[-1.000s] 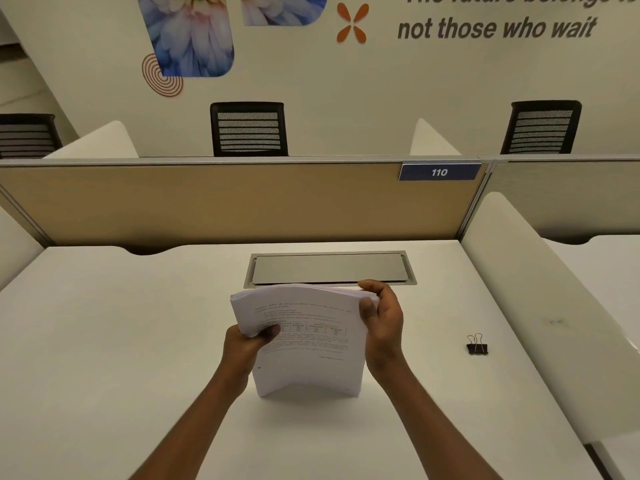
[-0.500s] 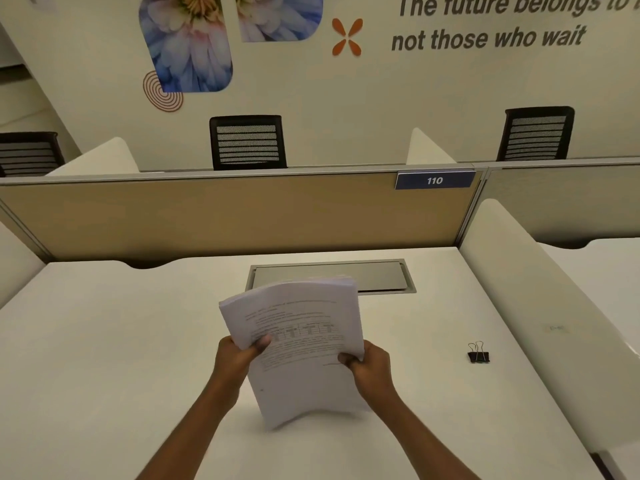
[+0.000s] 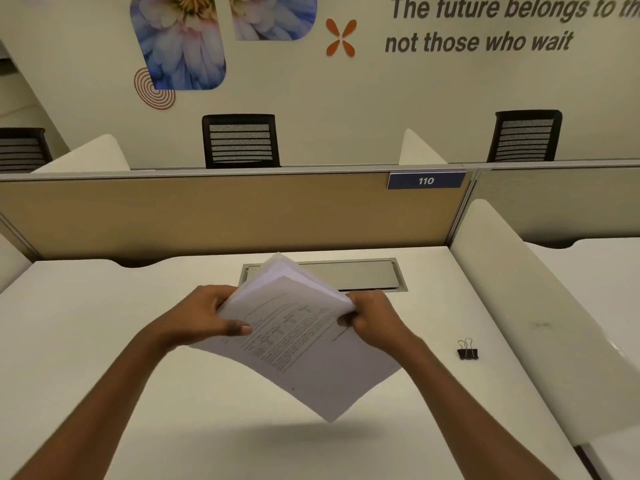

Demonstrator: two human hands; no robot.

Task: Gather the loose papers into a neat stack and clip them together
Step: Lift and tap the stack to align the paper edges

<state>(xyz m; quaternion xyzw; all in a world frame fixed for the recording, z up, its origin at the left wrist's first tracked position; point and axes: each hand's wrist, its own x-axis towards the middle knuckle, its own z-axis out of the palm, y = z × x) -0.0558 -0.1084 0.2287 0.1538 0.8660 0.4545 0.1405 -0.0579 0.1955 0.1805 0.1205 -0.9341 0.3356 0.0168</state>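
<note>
A stack of printed white papers (image 3: pixel 304 344) hangs in the air above the white desk (image 3: pixel 104 341), turned diagonally so one corner points down. My left hand (image 3: pixel 204 315) grips its left edge with the thumb on top. My right hand (image 3: pixel 372 318) grips the right edge. The sheets fan apart slightly at the far corner. A black binder clip (image 3: pixel 467 351) lies on the desk to the right of my right hand, apart from the papers.
A grey metal cable hatch (image 3: pixel 360 273) sits in the desk behind the papers. A tan partition (image 3: pixel 207 213) with a "110" tag closes the back. A white side divider (image 3: pixel 526 299) bounds the right. Black chairs stand beyond the partition.
The stack went from standing upright on its lower edge to lifted and rotated diagonally. My right hand moved from the top corner down to the right edge.
</note>
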